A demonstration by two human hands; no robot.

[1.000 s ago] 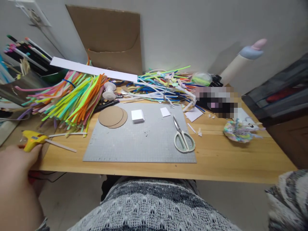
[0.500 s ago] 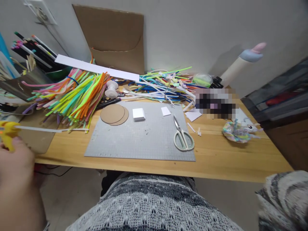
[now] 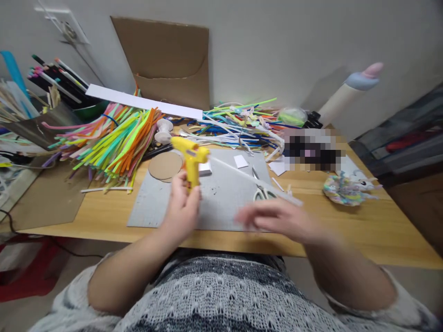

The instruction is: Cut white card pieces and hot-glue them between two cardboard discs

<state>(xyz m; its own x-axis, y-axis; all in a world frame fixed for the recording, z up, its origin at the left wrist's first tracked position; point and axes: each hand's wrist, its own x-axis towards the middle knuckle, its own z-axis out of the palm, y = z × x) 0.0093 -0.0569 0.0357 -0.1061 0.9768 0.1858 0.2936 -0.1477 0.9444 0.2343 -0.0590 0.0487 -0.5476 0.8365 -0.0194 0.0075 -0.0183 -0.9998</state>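
Observation:
My left hand (image 3: 183,205) is wrapped round the handle of a yellow glue gun (image 3: 192,161), held up over the cutting mat (image 3: 148,210). A long translucent glue stick (image 3: 247,176) juts from the gun's back end towards the right. Below that stick's far end, my right hand (image 3: 282,219) is blurred by motion, its fingers reaching left with nothing visible in them. Just behind it lie scissors (image 3: 258,193), their handles partly covered. Round cardboard pieces (image 3: 164,166) lie left of the gun, and a small white block (image 3: 205,169) is partly hidden behind it.
Bundled colourful pipe cleaners (image 3: 114,138) and a white spool (image 3: 163,131) stand at the back left. More loose pipe cleaners (image 3: 235,124) lie along the wall. A white paper piece (image 3: 240,161) is on the mat. A fluffy pastel craft piece (image 3: 342,189) sits at the right.
My left hand has brought the glue gun from the far left edge to over the mat. My right hand has come into view over the mat's right front.

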